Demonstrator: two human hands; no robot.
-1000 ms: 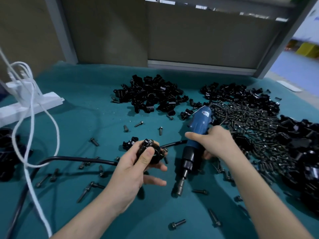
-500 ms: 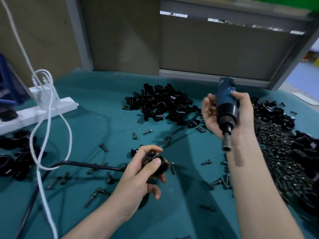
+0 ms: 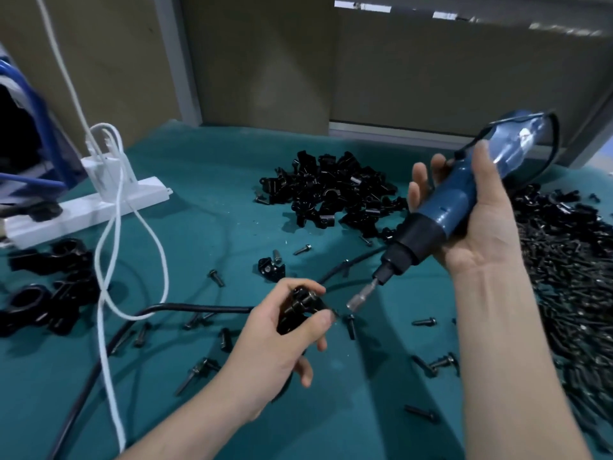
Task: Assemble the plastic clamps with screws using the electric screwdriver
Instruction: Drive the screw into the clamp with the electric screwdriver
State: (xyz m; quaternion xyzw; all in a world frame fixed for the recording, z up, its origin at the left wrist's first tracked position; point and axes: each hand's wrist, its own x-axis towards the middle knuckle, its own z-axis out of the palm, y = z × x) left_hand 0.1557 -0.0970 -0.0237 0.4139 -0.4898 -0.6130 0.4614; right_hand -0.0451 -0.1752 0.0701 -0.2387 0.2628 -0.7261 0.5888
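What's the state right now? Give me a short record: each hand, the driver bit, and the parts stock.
left hand: grips a black clamp above the green mat
right hand: holds the electric screwdriver, tilted, tip down toward the left
bit: pointed at the clamp, just short of it, not seated
clamp pile: far centre of the mat
screw heap: right side of the mat
loose screws: scattered near the hands
power strip: far left
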